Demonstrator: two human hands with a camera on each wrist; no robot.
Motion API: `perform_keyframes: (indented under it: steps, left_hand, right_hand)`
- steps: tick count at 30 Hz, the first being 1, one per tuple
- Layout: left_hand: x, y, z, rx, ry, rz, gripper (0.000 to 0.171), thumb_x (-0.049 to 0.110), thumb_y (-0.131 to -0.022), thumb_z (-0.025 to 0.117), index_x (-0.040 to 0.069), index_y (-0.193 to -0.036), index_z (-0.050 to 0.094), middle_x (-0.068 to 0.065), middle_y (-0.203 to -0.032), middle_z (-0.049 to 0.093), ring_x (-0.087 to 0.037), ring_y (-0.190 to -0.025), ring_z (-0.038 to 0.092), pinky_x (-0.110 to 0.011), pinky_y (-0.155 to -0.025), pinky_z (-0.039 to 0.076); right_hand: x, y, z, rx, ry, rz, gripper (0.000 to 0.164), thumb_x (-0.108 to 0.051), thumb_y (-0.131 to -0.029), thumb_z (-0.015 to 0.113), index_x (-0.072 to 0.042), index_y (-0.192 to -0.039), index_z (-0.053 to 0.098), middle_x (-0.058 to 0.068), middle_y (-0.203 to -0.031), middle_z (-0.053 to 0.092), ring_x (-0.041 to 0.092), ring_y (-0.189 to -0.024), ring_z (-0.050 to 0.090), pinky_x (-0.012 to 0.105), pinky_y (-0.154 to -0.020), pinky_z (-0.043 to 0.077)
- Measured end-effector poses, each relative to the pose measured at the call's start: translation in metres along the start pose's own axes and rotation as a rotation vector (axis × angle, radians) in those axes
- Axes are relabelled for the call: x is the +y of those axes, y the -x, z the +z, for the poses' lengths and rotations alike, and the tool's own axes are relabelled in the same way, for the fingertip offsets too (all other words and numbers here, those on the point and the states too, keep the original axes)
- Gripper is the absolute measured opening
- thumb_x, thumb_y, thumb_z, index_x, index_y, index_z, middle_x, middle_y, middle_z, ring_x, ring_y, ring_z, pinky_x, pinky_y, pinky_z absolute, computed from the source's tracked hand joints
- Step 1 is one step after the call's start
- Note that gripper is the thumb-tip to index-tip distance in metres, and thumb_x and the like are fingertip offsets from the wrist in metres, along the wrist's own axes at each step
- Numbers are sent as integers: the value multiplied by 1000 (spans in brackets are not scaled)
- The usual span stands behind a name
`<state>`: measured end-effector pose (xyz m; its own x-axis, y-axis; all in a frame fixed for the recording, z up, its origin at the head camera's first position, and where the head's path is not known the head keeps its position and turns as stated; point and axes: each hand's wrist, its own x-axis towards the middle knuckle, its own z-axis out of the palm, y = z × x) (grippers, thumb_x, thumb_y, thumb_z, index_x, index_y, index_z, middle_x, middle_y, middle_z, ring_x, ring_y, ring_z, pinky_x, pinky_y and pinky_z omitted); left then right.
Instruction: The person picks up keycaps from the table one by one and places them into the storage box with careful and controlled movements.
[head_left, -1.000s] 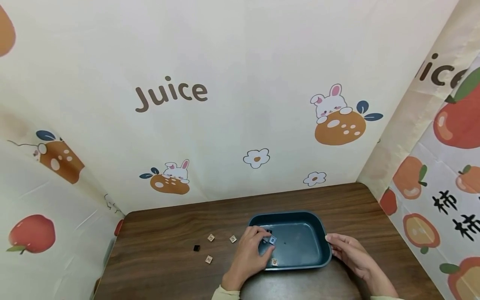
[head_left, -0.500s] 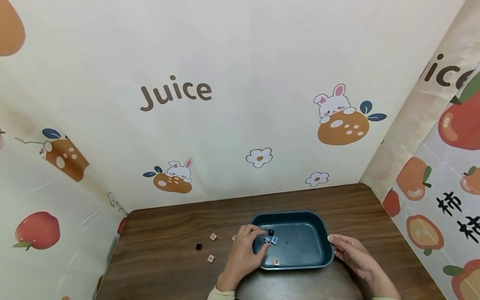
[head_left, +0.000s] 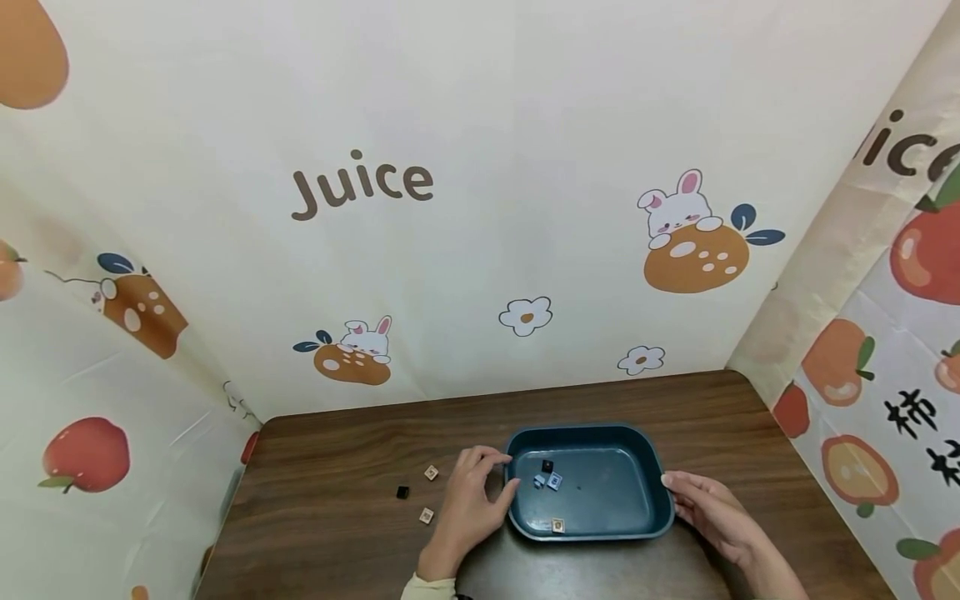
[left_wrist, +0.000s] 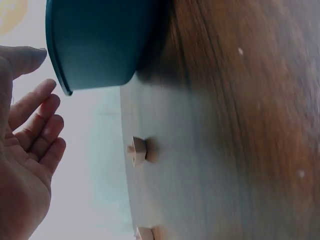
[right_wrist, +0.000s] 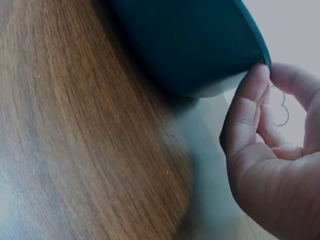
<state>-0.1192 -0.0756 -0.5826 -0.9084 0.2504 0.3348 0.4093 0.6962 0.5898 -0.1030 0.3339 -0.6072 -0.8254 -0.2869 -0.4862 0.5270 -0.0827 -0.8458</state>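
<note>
Above the wooden table [head_left: 322,508], left fingers [left_wrist: 34,103] — spread — have drawn back beside the blue tray [head_left: 618,498], right fingers [right_wrist: 251,87] still pinching it.

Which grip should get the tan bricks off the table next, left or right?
Left, I'd say. The left grip holds nothing and is right beside the tan bricks, while the right grip pinches the blue tray, with that tray between it and the bricks.
</note>
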Motion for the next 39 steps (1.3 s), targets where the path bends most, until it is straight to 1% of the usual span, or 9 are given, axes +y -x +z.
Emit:
perform_keyframes:
  steps: [3, 6, 12, 16, 21, 27, 32, 34, 39]
  left_hand:
    - [-4, 1, -2, 7, -11, -16, 30, 29, -91, 84, 16, -117, 77, 5, -116, 67, -14, -110, 60, -41, -94, 55]
    - [-9, 2, -3, 20, -27, -27, 30, 30, -91, 84, 17, -117, 77, 5, -116, 67, -13, -108, 59, -38, -91, 55]
    - [-16, 6, -5, 61, -33, -37, 33, 25, -88, 86, 14, -117, 77, 4, -113, 68, -12, -103, 59, -35, -85, 53]
    - [-20, 8, -5, 63, -34, -49, 35, 25, -87, 87, 14, -118, 76, 4, -115, 69, -14, -107, 60, -38, -88, 54]
    - [-25, 9, -5, 47, -40, -82, 36, 29, -88, 86, 16, -119, 76, 5, -118, 68, -15, -110, 61, -40, -91, 55]
    - [-29, 10, -5, 34, -58, -110, 35, 31, -89, 85, 17, -120, 75, 5, -119, 68, -16, -112, 61, -43, -93, 55]
    - [-34, 12, -3, 23, -62, -148, 35, 31, -89, 85, 16, -120, 75, 3, -118, 68, -19, -114, 62, -46, -94, 55]
    - [-36, 13, -2, 26, -73, -159, 35, 30, -89, 85, 16, -119, 75, 3, -117, 69, -20, -114, 62, -46, -95, 55]
    - [-42, 15, 0, 61, -104, -157, 34, 27, -86, 87, 15, -115, 76, 1, -114, 70, -21, -110, 63, -47, -93, 55]
  right_hand:
    - [0, 1, 0, -10, -9, -4, 28, -25, -113, 48, -22, -113, 76, -14, -107, 73, 0, -99, 67, 20, -92, 57]
    - [-1, 1, 0, -11, -23, -7, 28, -24, -113, 48, -23, -112, 76, -14, -106, 74, -1, -98, 67, 20, -92, 57]
    - [-1, 1, 0, -15, -28, -8, 29, -23, -114, 48, -23, -111, 76, -14, -106, 74, -1, -98, 67, 20, -92, 57]
    - [-2, 2, 0, -17, -33, -7, 29, -23, -114, 48, -23, -111, 76, -14, -105, 74, -1, -98, 67, 20, -92, 57]
    - [-2, 2, 1, -19, -42, -10, 28, -22, -113, 48, -23, -111, 76, -14, -105, 74, -1, -98, 68, 20, -92, 57]
    - [-2, 3, 1, -17, -42, -4, 28, -23, -113, 48, -22, -111, 76, -14, -105, 74, -1, -98, 67, 20, -92, 57]
    - [-1, 2, 0, -14, -40, 2, 28, -24, -113, 48, -22, -112, 76, -14, -106, 74, 0, -98, 67, 20, -92, 57]
    - [0, 2, 0, -10, -36, 4, 29, -24, -113, 48, -22, -112, 76, -14, -106, 74, -1, -98, 67, 20, -92, 57]
    - [0, 1, 1, 11, -22, 18, 28, -25, -113, 49, -21, -113, 76, -13, -106, 74, 0, -98, 68, 20, -92, 57]
